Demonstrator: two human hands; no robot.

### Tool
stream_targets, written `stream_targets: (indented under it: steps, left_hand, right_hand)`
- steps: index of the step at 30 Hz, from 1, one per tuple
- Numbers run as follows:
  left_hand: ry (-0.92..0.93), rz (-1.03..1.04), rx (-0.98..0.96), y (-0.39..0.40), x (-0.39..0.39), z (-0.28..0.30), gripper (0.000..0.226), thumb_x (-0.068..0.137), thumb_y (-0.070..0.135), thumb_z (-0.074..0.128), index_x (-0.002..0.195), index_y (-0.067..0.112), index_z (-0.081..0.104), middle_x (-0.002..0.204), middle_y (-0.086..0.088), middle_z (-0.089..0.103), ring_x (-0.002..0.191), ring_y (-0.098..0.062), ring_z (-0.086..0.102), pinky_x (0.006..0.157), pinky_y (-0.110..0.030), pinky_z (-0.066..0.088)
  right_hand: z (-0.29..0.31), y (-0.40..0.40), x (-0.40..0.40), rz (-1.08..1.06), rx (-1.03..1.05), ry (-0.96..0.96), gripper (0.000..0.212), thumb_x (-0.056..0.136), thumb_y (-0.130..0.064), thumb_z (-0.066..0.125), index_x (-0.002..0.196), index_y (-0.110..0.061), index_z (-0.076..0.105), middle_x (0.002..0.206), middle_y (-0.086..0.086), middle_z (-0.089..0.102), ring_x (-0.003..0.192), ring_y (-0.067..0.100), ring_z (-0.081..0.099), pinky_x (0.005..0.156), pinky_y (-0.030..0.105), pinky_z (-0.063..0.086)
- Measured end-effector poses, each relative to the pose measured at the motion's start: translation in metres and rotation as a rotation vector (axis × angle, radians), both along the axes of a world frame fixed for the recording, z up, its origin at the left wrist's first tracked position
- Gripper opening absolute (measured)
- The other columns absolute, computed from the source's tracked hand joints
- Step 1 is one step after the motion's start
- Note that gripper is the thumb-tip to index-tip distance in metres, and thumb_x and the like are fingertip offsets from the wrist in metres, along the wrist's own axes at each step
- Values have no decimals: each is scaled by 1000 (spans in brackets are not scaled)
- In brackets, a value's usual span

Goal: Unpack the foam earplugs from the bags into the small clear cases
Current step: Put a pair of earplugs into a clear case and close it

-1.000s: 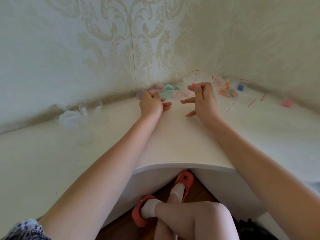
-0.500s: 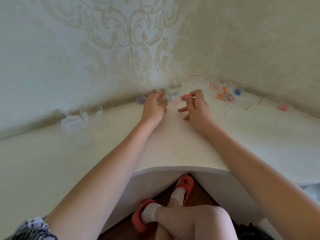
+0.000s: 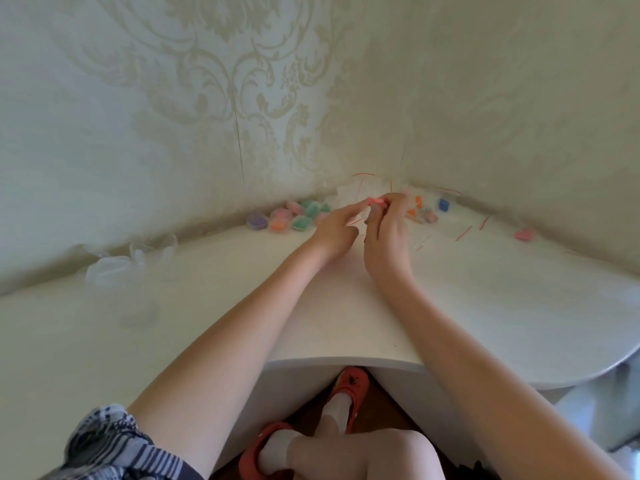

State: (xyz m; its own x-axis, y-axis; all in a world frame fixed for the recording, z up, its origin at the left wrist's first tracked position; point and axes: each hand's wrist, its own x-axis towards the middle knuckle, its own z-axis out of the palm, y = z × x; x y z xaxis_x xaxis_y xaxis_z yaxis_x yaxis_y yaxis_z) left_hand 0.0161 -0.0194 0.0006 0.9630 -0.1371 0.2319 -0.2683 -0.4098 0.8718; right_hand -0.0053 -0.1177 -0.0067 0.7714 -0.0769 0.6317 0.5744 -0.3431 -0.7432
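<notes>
Your left hand (image 3: 334,230) has joined right hand (image 3: 386,226) at pink earplug bag (image 3: 375,201); both pinch it above bench (image 3: 485,306). Judged: bag opening starts, filled cases (image 3: 294,216) wait left.

Matt white desk (image 3: 346,317), clear plastic cases (image 3: 114,268)

Both hands meet near the back corner of the white worktop (image 3: 207,341): the right hand (image 3: 386,233) pinches a pink earplug (image 3: 375,201) at its fingertips, and the left hand (image 3: 334,230) reaches its fingers up to it. Filled cases (image 3: 294,216) of coloured earplugs sit along the wall to the left of the hands, with loose earplugs and bags (image 3: 424,211) to the right. Empty clear cases (image 3: 114,268) lie far left.
</notes>
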Motion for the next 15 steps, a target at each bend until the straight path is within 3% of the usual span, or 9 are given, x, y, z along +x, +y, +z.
stream_targets:
  steps: [3, 7, 11, 15]
  left_hand:
    - [-62, 142, -3, -6, 1, -3, 63, 78, -15, 35, 125, 18, 60, 145, -8, 45, 140, -17, 30, 115, -33, 23]
    - [-232, 383, 33, 22, -13, 0, 35, 80, -7, 47, 88, 22, 64, 113, -3, 56, 102, -16, 56, 90, -23, 44]
    - [-253, 497, 457, 71, -48, 2, 32, 80, -4, 44, 94, 17, 65, 113, -7, 56, 103, -24, 53, 79, -28, 41]
    - [-161, 686, 1104, 105, -85, 4, 33, 87, 10, 48, 117, 11, 61, 123, -10, 53, 118, -31, 44, 99, -39, 36]
  right_hand:
    - [-2, -1, 2, 35, -15, 63, 7, 102, -14, 30, 106, -11, 35, 82, -11, 46, 74, 15, 50, 67, 30, 42]
    - [-5, 0, 3, 58, -113, 86, 7, 101, -16, 30, 104, -12, 36, 83, -6, 50, 75, 21, 51, 68, 35, 41]
    - [-4, 0, -1, 45, -267, 78, 13, 100, -10, 30, 108, -5, 40, 92, 4, 52, 77, 22, 47, 59, 27, 23]
    - [-4, 3, -8, 41, -463, 98, 14, 98, -9, 32, 109, -5, 40, 94, 15, 56, 80, 29, 51, 65, 31, 34]
